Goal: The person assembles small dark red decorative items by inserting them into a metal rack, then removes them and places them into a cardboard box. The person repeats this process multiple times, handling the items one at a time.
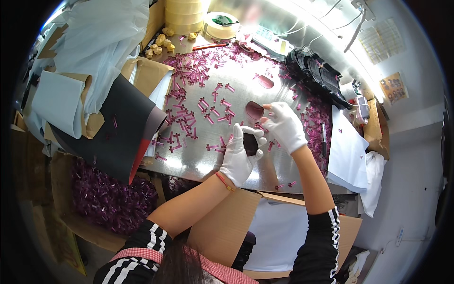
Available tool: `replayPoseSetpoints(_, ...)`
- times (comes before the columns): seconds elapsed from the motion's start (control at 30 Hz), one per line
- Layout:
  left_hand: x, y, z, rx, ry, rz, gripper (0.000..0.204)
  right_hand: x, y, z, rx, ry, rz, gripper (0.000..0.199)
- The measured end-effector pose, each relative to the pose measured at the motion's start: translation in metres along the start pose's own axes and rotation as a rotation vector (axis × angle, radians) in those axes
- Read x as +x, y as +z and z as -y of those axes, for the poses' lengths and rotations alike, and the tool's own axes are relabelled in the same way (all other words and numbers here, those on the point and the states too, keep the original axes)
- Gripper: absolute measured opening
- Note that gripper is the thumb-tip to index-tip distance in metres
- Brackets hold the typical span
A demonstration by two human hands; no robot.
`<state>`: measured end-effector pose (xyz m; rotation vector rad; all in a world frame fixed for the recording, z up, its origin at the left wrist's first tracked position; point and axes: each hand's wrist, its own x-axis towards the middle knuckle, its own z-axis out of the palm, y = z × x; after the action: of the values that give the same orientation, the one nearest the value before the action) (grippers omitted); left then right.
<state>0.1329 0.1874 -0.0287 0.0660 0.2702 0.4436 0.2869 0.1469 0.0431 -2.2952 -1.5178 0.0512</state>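
Observation:
My left hand [238, 160], in a white glove, curls around a dark tinted lens [250, 144], perhaps a stack of them; the palm side hides how many. Just to its right and farther out, my right hand [285, 127] wears a white glove with bare thumb and index fingertips. Those fingertips pinch the edge of a purple gradient sunglass lens [254, 110] above the metal tabletop [198, 158]. A pinkish lens [266, 81] lies beyond it on the table. Small purple plastic clips [187, 116] are strewn around both hands.
At the back right stands a row of dark curved lenses [314, 73]. White paper [347, 146] and a black pen [324, 140] lie right. Tape rolls [221, 25] stand at the back. A black sheet [111, 125] overhangs left, above a heap of purple clips [111, 196]. An open carton [224, 227] sits below.

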Motion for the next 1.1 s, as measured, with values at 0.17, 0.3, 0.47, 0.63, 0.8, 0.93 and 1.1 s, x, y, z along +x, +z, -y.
replayPoseSetpoints(0.17,-0.006,0.017,0.003,0.013,-0.022,-0.074,0.047,0.024,0.029,-0.021,-0.375,-0.290,0.040,0.033)
replayPoseSetpoints(0.3,-0.003,0.014,0.002,-0.097,-0.056,-0.032,0.054,0.025,0.013,-0.033,-0.010,-0.074,0.063,0.025)
replayPoseSetpoints(0.47,-0.004,0.014,-0.001,0.102,-0.186,-0.025,0.080,0.018,-0.063,0.006,0.535,0.169,0.584,0.035)
replayPoseSetpoints(0.63,-0.007,0.028,0.005,0.225,-0.310,0.053,0.107,0.015,-0.082,0.066,-0.160,-0.045,0.880,0.059)
replayPoseSetpoints(0.8,-0.001,-0.001,-0.005,0.282,-0.449,0.306,0.080,0.036,-0.045,0.013,0.158,0.131,0.375,0.056)
replayPoseSetpoints(0.93,0.004,-0.003,0.012,-0.065,-0.416,0.392,0.055,0.077,0.008,-0.049,-0.218,0.162,0.098,0.046)
replayPoseSetpoints(1.1,-0.012,0.019,-0.005,0.035,-0.399,0.183,0.031,0.121,0.032,-0.044,-0.445,0.249,0.147,0.040)
